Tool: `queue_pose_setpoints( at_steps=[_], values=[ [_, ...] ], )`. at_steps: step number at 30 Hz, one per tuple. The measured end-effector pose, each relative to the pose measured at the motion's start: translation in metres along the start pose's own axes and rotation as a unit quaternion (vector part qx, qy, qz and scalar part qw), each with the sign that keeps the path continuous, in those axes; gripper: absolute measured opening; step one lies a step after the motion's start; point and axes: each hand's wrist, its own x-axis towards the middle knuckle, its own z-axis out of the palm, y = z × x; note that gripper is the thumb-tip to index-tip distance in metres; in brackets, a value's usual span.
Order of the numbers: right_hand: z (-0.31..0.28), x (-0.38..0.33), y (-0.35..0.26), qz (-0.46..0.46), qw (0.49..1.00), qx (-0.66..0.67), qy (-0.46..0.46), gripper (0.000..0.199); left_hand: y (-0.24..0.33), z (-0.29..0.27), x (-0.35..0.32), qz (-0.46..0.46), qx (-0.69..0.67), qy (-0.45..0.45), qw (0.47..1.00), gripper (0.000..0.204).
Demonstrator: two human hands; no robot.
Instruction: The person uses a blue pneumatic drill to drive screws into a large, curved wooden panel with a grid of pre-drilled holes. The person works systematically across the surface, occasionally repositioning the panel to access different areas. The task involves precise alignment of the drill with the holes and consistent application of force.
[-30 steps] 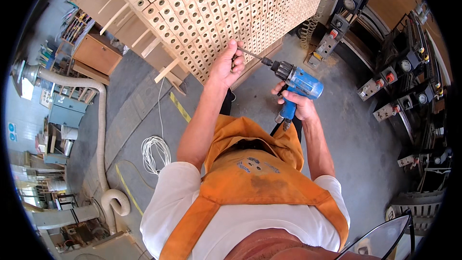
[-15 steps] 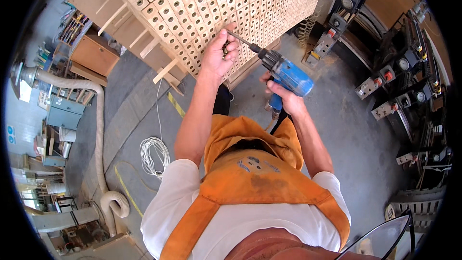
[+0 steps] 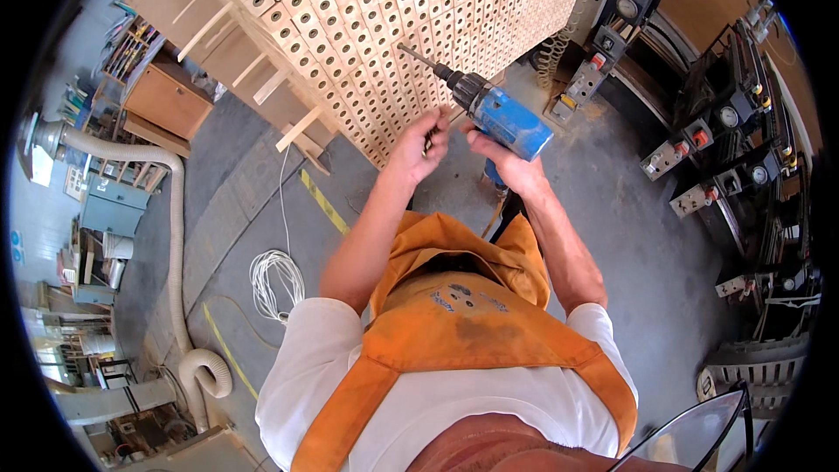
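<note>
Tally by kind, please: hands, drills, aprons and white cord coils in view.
Hands, left hand and right hand: 2
Drill: 1
Apron: 1
White cord coil: 1
Total: 5

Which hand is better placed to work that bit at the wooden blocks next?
Right, likely: the right hand holds the blue power tool, its bit pointing at the wooden blocks. The left hand is off the tool, seemingly curled around small metal pieces.

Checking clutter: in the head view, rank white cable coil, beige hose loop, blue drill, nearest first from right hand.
1. Blue drill, gripped in the right hand
2. White cable coil, floor, to its left
3. Beige hose loop, farther left
</note>
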Motion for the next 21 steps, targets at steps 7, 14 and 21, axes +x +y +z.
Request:
queue_pose_setpoints(
  at_steps=[7,14,21],
  values=[
    [-0.003,0.002,0.006,0.022,0.999,0.044,0.006,0.021,-0.051,-0.043,-0.036,-0.095,0.016,0.066,0.993,0.019],
    [-0.010,0.000,0.015,-0.025,0.997,-0.055,0.038,0.020,-0.093,-0.070,-0.080,-0.129,0.039,0.117,0.984,0.014],
    [-0.018,-0.012,0.026,-0.038,0.999,0.000,0.031,0.027,-0.125,-0.071,-0.127,-0.131,0.048,0.112,0.984,0.016]
  ],
)
